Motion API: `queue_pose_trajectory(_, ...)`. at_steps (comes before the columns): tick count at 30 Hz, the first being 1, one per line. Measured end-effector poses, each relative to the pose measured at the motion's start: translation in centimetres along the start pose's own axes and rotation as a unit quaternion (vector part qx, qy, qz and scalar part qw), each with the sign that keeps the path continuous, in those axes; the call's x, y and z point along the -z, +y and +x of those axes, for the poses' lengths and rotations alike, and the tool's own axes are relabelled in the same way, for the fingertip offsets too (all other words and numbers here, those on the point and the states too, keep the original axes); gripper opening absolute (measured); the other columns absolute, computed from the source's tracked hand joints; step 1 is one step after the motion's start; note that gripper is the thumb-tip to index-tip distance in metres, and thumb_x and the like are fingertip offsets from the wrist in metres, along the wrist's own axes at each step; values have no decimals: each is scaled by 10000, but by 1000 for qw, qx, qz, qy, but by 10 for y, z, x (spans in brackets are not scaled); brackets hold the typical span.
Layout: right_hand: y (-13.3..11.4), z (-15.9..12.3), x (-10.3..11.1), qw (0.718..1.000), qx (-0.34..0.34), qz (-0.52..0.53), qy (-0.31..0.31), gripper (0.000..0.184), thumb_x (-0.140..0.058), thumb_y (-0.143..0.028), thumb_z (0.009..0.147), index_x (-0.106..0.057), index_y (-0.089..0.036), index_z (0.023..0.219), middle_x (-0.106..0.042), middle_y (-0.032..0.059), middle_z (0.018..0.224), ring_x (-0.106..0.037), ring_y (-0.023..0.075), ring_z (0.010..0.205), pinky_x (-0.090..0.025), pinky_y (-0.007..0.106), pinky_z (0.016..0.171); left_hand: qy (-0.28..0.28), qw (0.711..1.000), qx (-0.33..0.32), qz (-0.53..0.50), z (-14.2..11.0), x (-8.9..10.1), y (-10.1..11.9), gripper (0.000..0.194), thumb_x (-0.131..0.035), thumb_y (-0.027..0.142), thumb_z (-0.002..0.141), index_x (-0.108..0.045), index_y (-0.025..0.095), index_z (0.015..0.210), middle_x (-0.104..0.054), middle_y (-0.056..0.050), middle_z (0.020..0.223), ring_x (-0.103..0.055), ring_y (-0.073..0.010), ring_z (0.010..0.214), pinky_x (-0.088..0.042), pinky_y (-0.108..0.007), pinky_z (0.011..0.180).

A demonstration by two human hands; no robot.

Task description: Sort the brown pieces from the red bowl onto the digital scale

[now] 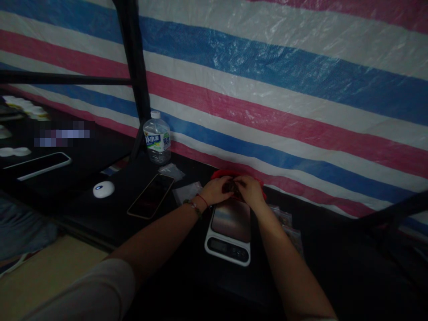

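My left hand [216,191] and my right hand [250,191] are together above the far end of a small white kitchen scale [230,232], whose steel platform is bare. Between the fingers of both hands is something small and dark [232,186]; I cannot make out what it is. Just behind the hands, a red container [220,173] shows its rim, mostly hidden by them. A thin red and green bracelet is on my left wrist.
On the black table [110,214] lie a phone [151,195], a white oval device [103,189], a water bottle [157,139], clear small bags [186,191] and more bags [287,225] right of the scale. A striped tarp [284,89] hangs behind, with a black pole [135,67].
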State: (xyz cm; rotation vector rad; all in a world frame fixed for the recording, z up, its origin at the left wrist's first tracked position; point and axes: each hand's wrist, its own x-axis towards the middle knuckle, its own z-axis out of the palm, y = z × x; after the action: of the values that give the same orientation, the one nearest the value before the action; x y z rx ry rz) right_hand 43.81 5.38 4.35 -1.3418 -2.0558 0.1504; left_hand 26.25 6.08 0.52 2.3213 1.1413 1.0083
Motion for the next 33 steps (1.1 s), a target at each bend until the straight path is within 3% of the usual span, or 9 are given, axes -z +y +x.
queue_pose_trajectory(4, 3, 0, 1, 1000, -9, 8, 10, 240, -513, -122, 820, -720, -192, 922, -720, 66, 967, -647, 197, 934, -476, 338, 888, 2, 1000, -1, 0, 0, -1, -1, 545, -666, 344, 751, -513, 189, 1251, -654, -85, 1182, -630, -248, 1070, -491, -369, 953)
queue_pose_trajectory(18, 2, 1, 3, 997, -53, 13, -57, 235, -553, -128, 805, -732, -196, 941, -734, 49, 976, -669, 180, 916, -492, 290, 852, 22, 1000, 14, 7, 1, -1, -3, 533, -658, 339, 758, -520, 168, 1243, -651, -96, 1191, -623, -247, 1087, -484, -372, 979)
queue_pose_trajectory(27, 13, 2, 6, 997, -66, -22, -28, 256, -503, -179, 863, -722, -174, 996, -727, 68, 1026, -657, 195, 973, -471, 308, 908, 43, 999, 11, 9, 0, -4, -6, 545, -667, 350, 748, -525, 172, 1244, -660, -91, 1168, -634, -246, 1061, -499, -373, 963)
queue_pose_trajectory(33, 18, -1, 2, 977, -74, -102, -170, 290, -518, -101, 820, -727, -161, 1012, -721, 91, 1056, -657, 199, 983, -458, 278, 902, 36, 998, -44, -24, -1, -5, -9, 560, -670, 314, 733, -519, 174, 1254, -639, -98, 1212, -614, -241, 1101, -472, -384, 1003)
